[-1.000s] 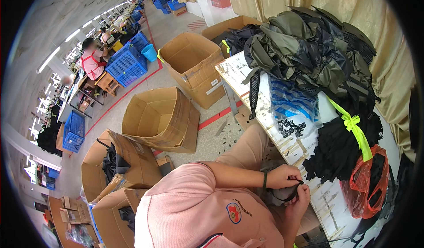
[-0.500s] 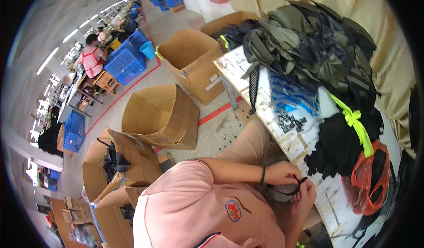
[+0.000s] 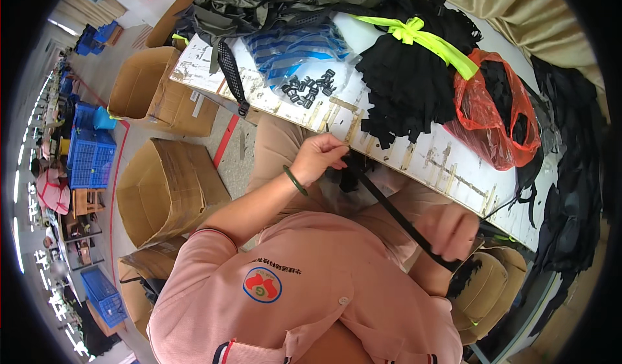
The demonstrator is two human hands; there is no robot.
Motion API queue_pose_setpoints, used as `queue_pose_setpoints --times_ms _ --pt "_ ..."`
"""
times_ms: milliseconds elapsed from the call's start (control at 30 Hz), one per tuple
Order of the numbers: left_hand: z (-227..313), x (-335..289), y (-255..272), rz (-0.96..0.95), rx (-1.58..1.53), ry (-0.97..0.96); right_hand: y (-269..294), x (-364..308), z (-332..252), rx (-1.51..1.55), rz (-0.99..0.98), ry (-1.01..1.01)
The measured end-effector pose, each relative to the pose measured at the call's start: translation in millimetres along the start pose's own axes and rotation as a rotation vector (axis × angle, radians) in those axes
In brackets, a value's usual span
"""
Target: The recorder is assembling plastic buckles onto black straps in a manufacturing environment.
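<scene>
Black strap (image 3: 391, 206) stretches between pinching left hand (image 3: 317, 159) and blurred, gripping right hand (image 3: 447, 231); overhard tugging could slip it loose.

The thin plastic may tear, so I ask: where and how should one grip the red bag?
I would take the red bag by the handle-like loop at its right end, coming from the near side of the white table: an opening shows there, seemingly wide enough for fingers.

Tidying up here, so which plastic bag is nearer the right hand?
The red bag; the blue-striped bag lies farther from the right hand.
</scene>
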State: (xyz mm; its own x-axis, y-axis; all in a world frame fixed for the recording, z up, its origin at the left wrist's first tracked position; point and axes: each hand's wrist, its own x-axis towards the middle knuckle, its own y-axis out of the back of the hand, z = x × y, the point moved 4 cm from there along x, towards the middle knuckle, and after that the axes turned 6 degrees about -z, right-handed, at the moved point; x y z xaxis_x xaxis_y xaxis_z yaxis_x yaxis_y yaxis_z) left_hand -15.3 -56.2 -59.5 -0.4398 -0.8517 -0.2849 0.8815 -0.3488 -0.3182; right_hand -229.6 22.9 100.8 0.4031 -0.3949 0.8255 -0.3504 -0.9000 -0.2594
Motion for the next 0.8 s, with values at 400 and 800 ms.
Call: queue_pose_setpoints --times_ms 400,800 --pt "24 -26 -38 0.016 0.17 -0.441 28 -75 107 -0.76 1.04 -0.812" --pt "17 -27 -36 -0.052 0.284 -0.426 20 -84 107 -0.108 1.223 -0.954"
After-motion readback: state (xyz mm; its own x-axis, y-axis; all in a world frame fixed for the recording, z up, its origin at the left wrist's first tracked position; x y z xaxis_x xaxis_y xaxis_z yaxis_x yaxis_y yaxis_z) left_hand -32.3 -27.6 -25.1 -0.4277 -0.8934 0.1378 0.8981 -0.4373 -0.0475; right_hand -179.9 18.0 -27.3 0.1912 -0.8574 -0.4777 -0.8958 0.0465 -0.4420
